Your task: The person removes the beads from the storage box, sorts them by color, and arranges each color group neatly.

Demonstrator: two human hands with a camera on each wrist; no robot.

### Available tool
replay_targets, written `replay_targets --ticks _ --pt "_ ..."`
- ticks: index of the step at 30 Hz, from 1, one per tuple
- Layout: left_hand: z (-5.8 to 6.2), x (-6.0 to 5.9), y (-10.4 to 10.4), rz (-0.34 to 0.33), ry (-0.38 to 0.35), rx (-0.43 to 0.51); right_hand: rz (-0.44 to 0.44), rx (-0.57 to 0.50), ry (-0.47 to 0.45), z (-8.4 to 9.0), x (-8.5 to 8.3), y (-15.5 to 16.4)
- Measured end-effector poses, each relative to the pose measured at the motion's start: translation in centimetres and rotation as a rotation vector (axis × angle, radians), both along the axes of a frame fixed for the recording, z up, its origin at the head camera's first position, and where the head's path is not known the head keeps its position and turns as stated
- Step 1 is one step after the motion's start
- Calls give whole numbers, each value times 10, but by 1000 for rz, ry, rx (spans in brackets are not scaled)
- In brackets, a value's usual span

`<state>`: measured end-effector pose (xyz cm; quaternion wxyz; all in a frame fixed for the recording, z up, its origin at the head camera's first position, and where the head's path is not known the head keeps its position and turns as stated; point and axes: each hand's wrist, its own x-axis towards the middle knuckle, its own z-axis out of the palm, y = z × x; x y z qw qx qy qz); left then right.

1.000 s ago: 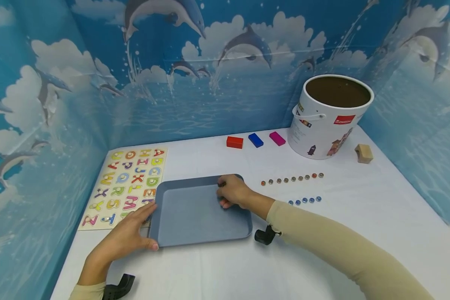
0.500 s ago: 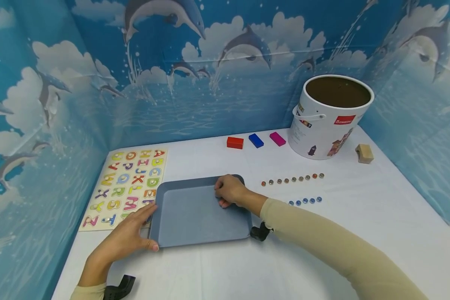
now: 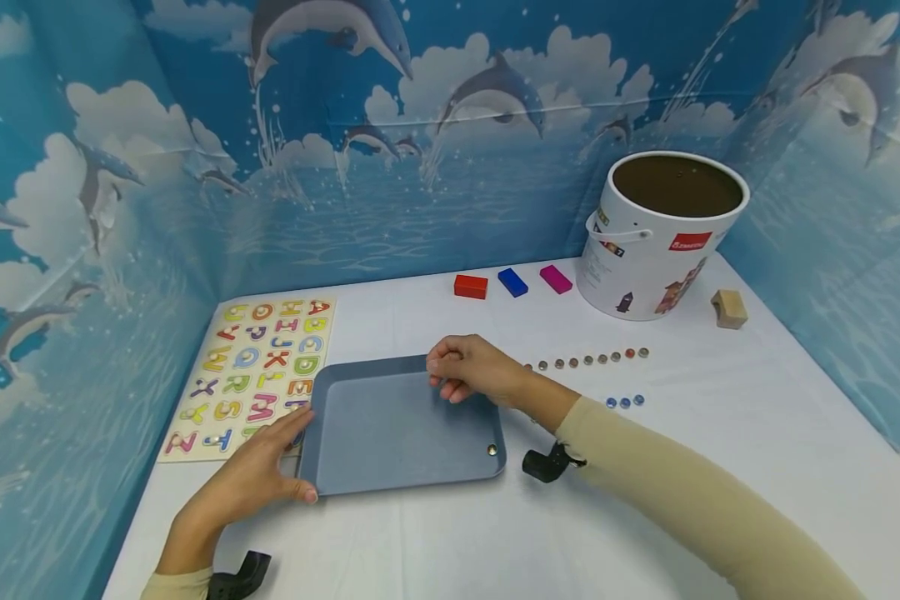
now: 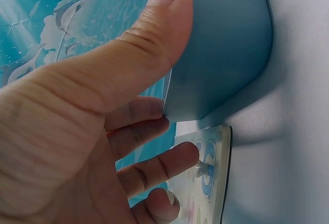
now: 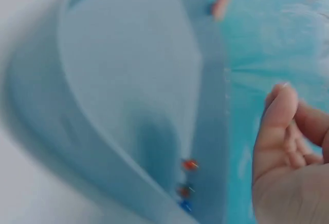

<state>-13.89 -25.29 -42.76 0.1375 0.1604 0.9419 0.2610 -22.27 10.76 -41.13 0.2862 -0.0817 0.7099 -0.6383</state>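
Observation:
The grey-blue tray (image 3: pixel 390 433) lies on the white tablecloth. My left hand (image 3: pixel 258 458) rests with extended fingers against its left edge, the thumb by the near left corner; in the left wrist view the thumb (image 4: pixel 159 34) overlaps the tray wall (image 4: pixel 226 44). Over the tray's far right part is my right hand (image 3: pixel 476 367), fingers loosely bent, thumb close to the index finger. Nothing shows between them in the right wrist view. One shiny bead (image 3: pixel 492 450) sits in the near right corner. The right wrist view shows a red bead (image 5: pixel 190 164) and a blue bead (image 5: pixel 185 205) inside the tray.
Right of the tray lie a row of small beads (image 3: pixel 588 361) and some blue beads (image 3: pixel 625 403), partly behind the right arm. An alphabet board (image 3: pixel 247 367) is at left. Red (image 3: pixel 470 287), blue (image 3: pixel 512 282) and pink (image 3: pixel 556 279) blocks, a bucket (image 3: pixel 645 275) and a wooden block (image 3: pixel 729 309) stand farther back.
My right hand has lifted and shifted slightly right from its lower place over the tray. A bead now shows in the tray's near right corner. The left hand stays put.

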Motion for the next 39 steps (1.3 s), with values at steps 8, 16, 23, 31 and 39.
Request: replay_targets --ticks 8,16,23,31,39 --pt "5 -2 1 -5 -12 -15 -145 -183 104 14 40 98" --pt "4 -3 0 -9 -10 -12 -310 30 207 1 58 217" --pt "4 -1 0 0 -20 -15 -374 451 216 -24 27 298" --pt "3 2 0 9 -32 -14 -303 731 199 -50 4 309" --pt "4 1 3 0 -22 -19 -291 761 236 -54 10 305"
